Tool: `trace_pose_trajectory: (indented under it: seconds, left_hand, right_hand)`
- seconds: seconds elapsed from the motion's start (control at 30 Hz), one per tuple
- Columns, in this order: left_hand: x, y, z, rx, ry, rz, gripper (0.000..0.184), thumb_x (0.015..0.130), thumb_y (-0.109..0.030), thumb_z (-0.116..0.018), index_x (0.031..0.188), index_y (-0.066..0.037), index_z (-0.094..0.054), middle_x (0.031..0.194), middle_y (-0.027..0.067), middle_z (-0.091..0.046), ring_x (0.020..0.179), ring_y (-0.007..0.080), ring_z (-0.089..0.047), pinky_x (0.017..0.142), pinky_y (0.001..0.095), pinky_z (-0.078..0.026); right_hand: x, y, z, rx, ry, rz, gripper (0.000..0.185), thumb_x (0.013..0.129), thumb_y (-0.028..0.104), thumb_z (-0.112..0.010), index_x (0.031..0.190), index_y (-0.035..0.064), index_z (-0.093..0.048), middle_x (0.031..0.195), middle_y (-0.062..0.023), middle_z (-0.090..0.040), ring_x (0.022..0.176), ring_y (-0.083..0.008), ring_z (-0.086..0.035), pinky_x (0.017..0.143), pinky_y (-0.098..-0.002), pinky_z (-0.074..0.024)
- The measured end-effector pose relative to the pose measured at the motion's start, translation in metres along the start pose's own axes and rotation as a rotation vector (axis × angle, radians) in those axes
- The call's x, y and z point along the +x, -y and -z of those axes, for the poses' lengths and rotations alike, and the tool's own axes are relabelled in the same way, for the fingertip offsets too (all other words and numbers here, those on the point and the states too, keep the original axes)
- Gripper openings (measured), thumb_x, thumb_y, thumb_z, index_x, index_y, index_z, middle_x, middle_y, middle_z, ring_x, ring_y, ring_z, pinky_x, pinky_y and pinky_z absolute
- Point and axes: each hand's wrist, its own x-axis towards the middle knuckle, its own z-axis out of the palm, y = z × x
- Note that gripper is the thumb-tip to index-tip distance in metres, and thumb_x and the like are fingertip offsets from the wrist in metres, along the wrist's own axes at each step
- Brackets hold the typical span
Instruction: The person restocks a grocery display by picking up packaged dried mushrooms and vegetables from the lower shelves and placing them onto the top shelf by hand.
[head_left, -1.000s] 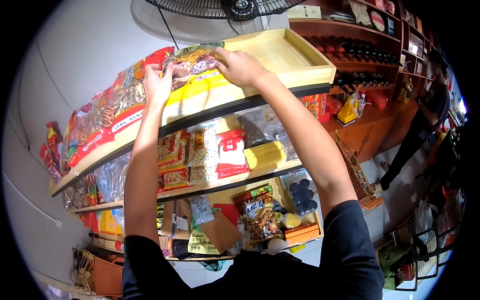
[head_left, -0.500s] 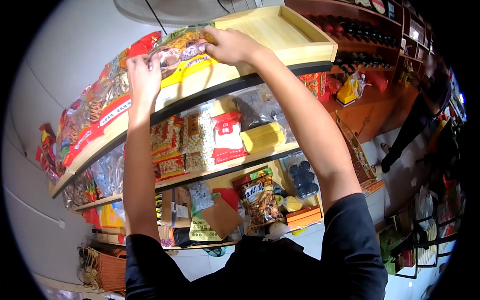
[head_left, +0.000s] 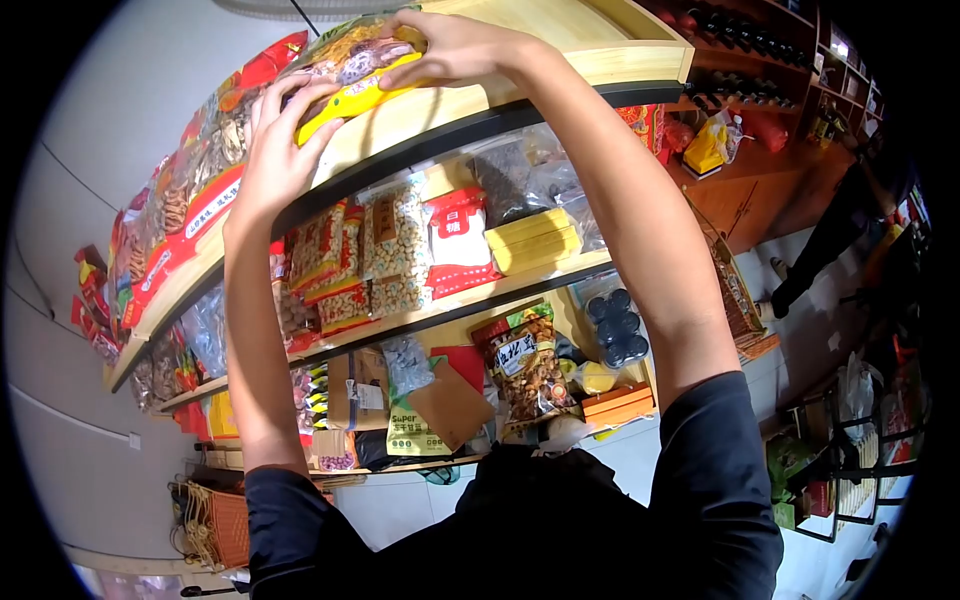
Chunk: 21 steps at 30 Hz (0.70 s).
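A clear bag with a yellow lower band point(head_left: 355, 97) lies on the top wooden shelf point(head_left: 470, 100), with dried food showing inside. My left hand point(head_left: 282, 140) grips its left end, fingers over the bag and thumb along the near edge. At its right end my right hand point(head_left: 447, 48) pinches the bag between thumb and fingers. Left of my left hand, bags with red bands point(head_left: 200, 215) stand in a row along the shelf.
Below are a shelf with a white sugar bag point(head_left: 460, 240) and yellow bundle point(head_left: 535, 242), and one with a nut bag point(head_left: 525, 365) and orange box point(head_left: 617, 403). A person point(head_left: 835, 235) stands at right. Wicker baskets point(head_left: 225, 525) are at lower left.
The view has shifted, and the shelf's top edge sits higher in it. My left hand has spread over the bag's left end; my right thumb has moved down to its yellow band.
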Motion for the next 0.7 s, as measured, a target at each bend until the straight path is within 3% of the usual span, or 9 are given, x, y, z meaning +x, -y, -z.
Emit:
trace_pose_trajectory:
  seconds: [0.17, 0.23, 0.27, 0.33, 0.37, 0.43, 0.47, 0.53, 0.7]
  left_hand:
    - [0.002, 0.01, 0.0, -0.102, 0.004, 0.053, 0.037, 0.082, -0.021, -0.07, 0.118, -0.016, -0.062, 0.128, 0.0095, -0.047, 0.121, 0.0304, -0.042, 0.104, 0.0415, -0.032]
    - [0.003, 0.012, -0.003, -0.15, 0.017, 0.073, 0.038, 0.082, -0.018, -0.07, 0.118, -0.015, -0.062, 0.128, 0.0096, -0.047, 0.121, 0.0298, -0.042, 0.104, 0.0408, -0.033]
    - [0.002, 0.013, -0.004, -0.279, 0.03, 0.096, 0.037, 0.082, -0.015, -0.069, 0.118, -0.015, -0.062, 0.129, 0.01, -0.047, 0.122, 0.0293, -0.042, 0.104, 0.0399, -0.033]
    - [0.002, 0.015, -0.006, -0.408, 0.044, 0.117, 0.037, 0.082, -0.013, -0.069, 0.118, -0.014, -0.062, 0.129, 0.0103, -0.047, 0.123, 0.0287, -0.042, 0.105, 0.0391, -0.033]
    - [0.002, 0.014, -0.006, -0.334, 0.033, 0.101, 0.036, 0.082, -0.011, -0.068, 0.118, -0.014, -0.062, 0.129, 0.0108, -0.047, 0.123, 0.0287, -0.042, 0.105, 0.0388, -0.033]
    - [0.002, 0.012, -0.005, -0.26, 0.023, 0.087, 0.036, 0.082, -0.009, -0.067, 0.117, -0.013, -0.062, 0.128, 0.0112, -0.047, 0.124, 0.0286, -0.042, 0.105, 0.0385, -0.034]
    - [0.002, 0.013, -0.005, -0.252, 0.017, 0.081, 0.035, 0.082, -0.009, -0.066, 0.117, -0.013, -0.062, 0.128, 0.0114, -0.048, 0.123, 0.0287, -0.043, 0.104, 0.0386, -0.034]
    - [0.001, 0.012, -0.006, -0.246, 0.012, 0.079, 0.035, 0.082, -0.008, -0.066, 0.117, -0.012, -0.062, 0.127, 0.0116, -0.049, 0.123, 0.0288, -0.044, 0.104, 0.0387, -0.035]
    - [-0.005, 0.015, -0.014, -0.201, -0.082, 0.01, 0.026, 0.084, -0.007, -0.061, 0.109, -0.007, -0.066, 0.12, 0.0123, -0.055, 0.117, 0.0288, -0.05, 0.101, 0.038, -0.039]
  right_hand:
    - [0.004, -0.007, -0.003, -0.059, -0.002, 0.087, 0.078, 0.071, 0.05, -0.077, 0.131, 0.0078, -0.049, 0.122, -0.0216, -0.059, 0.106, -0.0304, -0.062, 0.093, -0.0341, -0.0471]
    - [-0.001, 0.001, 0.0, -0.107, 0.018, -0.027, 0.059, 0.077, 0.034, -0.075, 0.123, 0.0043, -0.053, 0.114, -0.019, -0.062, 0.099, -0.0273, -0.062, 0.085, -0.0351, -0.0482]
    - [0.0, -0.003, -0.001, -0.106, 0.02, -0.029, 0.059, 0.077, 0.034, -0.075, 0.123, 0.0043, -0.053, 0.114, -0.019, -0.062, 0.099, -0.0273, -0.062, 0.085, -0.0351, -0.0482]
    - [0.003, -0.012, -0.002, 0.128, -0.069, 0.206, 0.049, 0.081, 0.027, -0.071, 0.116, -0.0017, -0.052, 0.107, -0.0207, -0.064, 0.096, -0.029, -0.063, 0.084, -0.0367, -0.051]
    - [0.004, -0.013, 0.0, 0.128, -0.069, 0.205, 0.049, 0.081, 0.027, -0.071, 0.116, -0.0017, -0.052, 0.107, -0.0207, -0.064, 0.096, -0.029, -0.063, 0.084, -0.0367, -0.051]
    - [0.006, -0.014, 0.003, 0.205, 0.034, 0.222, 0.067, 0.075, 0.024, -0.077, 0.126, -0.0028, -0.044, 0.12, -0.0263, -0.058, 0.115, -0.0343, -0.055, 0.098, -0.0372, -0.0435]
    - [0.005, -0.009, 0.006, 0.206, 0.035, 0.223, 0.067, 0.075, 0.024, -0.077, 0.126, -0.0028, -0.044, 0.12, -0.0263, -0.058, 0.115, -0.0343, -0.055, 0.098, -0.0372, -0.0435]
    - [0.002, 0.001, 0.01, 0.29, 0.07, -0.015, 0.067, 0.073, 0.017, -0.078, 0.127, -0.0019, -0.044, 0.12, -0.0245, -0.059, 0.111, -0.0313, -0.057, 0.094, -0.0358, -0.0456]
    - [0.001, -0.007, 0.002, 0.529, 0.086, 0.052, 0.066, 0.072, 0.015, -0.077, 0.127, -0.0017, -0.045, 0.114, -0.0187, -0.061, 0.105, -0.0248, -0.058, 0.09, -0.0324, -0.0467]
